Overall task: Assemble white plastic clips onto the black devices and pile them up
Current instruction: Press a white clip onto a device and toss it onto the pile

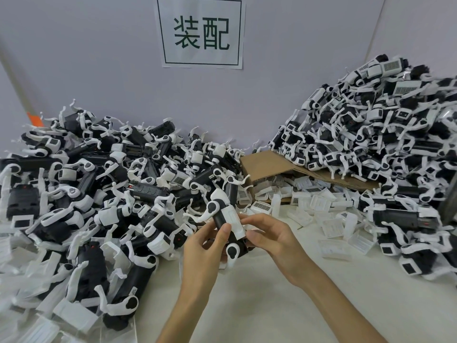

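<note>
Assembly workbench: heaped devices point(111, 184), wall sign point(200, 33)

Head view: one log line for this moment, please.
step: clip fitting | left hand: grips black device | right hand: pinches white clip on device | surroundings: left pile, right pile

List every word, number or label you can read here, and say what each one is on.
"装配": dark green characters in a frame, on the white paper sign on the wall.
Barcode stickers on the loose white clips and across the right pile: too small to read.
</note>
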The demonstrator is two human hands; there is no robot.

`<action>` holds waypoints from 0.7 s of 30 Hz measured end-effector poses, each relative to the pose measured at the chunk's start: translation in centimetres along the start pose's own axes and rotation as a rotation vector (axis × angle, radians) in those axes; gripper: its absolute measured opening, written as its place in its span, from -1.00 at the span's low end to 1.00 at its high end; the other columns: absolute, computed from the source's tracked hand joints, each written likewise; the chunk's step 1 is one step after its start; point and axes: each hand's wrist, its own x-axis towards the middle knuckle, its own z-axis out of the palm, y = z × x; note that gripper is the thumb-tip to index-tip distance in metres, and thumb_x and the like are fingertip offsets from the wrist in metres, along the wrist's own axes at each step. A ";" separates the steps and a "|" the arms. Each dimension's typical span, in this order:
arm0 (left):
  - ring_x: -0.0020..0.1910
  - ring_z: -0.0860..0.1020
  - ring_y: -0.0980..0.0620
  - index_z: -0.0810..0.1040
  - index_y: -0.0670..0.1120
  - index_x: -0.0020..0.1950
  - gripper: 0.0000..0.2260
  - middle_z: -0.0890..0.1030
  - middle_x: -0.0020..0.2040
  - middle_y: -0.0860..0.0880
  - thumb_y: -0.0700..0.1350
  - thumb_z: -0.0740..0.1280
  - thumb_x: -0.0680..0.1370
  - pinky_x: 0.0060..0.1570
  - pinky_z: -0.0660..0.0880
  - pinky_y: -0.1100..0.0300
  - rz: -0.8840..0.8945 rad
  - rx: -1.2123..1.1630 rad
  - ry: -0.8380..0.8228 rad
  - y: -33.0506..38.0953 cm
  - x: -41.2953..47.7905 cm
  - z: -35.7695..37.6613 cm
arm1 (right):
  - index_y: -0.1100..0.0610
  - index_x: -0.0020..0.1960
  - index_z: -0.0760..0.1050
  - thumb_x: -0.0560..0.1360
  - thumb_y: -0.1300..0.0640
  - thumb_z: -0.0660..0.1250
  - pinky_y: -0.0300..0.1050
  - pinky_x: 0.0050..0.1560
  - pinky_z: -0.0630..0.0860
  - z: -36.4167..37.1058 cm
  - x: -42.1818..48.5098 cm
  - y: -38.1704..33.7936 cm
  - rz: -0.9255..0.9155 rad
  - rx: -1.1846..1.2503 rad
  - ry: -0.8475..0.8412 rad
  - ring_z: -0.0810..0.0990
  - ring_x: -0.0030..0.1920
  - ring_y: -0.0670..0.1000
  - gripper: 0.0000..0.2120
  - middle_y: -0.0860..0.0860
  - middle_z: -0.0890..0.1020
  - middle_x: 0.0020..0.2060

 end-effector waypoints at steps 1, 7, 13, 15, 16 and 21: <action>-0.12 0.69 0.09 0.71 0.19 0.01 -0.78 0.74 -0.09 0.07 0.21 0.39 0.45 -0.13 0.61 0.22 0.006 -0.007 -0.017 0.1 -0.1 0.0 | 0.09 0.05 0.68 0.45 0.17 0.44 0.01 0.13 0.62 0.0 0.0 -0.1 0.001 -0.006 0.002 0.65 0.19 0.11 -0.82 -0.02 0.65 0.25; -0.26 0.64 0.18 0.64 0.01 0.01 -0.88 0.73 -0.17 0.03 -0.15 0.49 0.50 -0.29 0.54 0.35 0.022 0.012 -0.096 0.3 -0.5 0.8 | 0.08 -0.04 0.73 0.40 0.20 0.50 -0.12 -0.03 0.62 0.2 -0.2 0.1 -0.009 -0.021 -0.018 0.70 0.09 0.04 -0.86 -0.05 0.67 0.22; -0.17 0.68 0.15 0.63 -0.04 0.06 -0.85 0.74 -0.12 0.07 -0.24 0.44 0.54 -0.23 0.55 0.36 0.002 -0.007 -0.125 -0.1 -0.2 0.4 | 0.03 0.20 0.63 0.44 0.19 0.53 -0.09 0.08 0.60 0.2 0.0 0.6 -0.055 -0.110 0.057 0.63 0.20 -0.02 -0.66 -0.04 0.67 0.20; -0.07 0.70 0.04 0.62 -0.11 0.12 -0.82 0.75 -0.05 -0.02 -0.27 0.43 0.54 -0.16 0.58 0.30 -0.029 -0.036 -0.141 -0.3 -0.2 0.3 | -0.08 0.29 0.54 0.40 0.03 0.53 -0.06 0.21 0.52 0.1 0.1 0.6 -0.065 -0.256 0.095 0.55 0.28 -0.12 -0.53 -0.15 0.63 0.22; -0.01 0.70 -0.01 0.61 -0.13 0.15 -0.80 0.74 -0.02 -0.06 -0.28 0.42 0.54 -0.12 0.59 0.27 -0.049 -0.056 -0.152 -0.3 -0.2 0.3 | -0.10 0.30 0.53 0.41 -0.01 0.51 -0.08 0.24 0.50 0.1 0.0 0.6 -0.067 -0.304 0.073 0.54 0.29 -0.13 -0.53 -0.17 0.62 0.22; 0.13 0.67 -0.17 0.58 -0.22 0.24 -0.67 0.71 0.11 -0.18 -0.19 0.41 0.49 0.13 0.60 0.01 -0.087 -0.163 -0.262 -0.7 0.0 -0.4 | 0.06 0.38 0.50 0.57 0.15 0.40 -0.04 0.11 0.62 0.4 -0.2 0.4 -0.020 -0.221 -0.100 0.61 0.24 0.00 -0.61 -0.01 0.66 0.19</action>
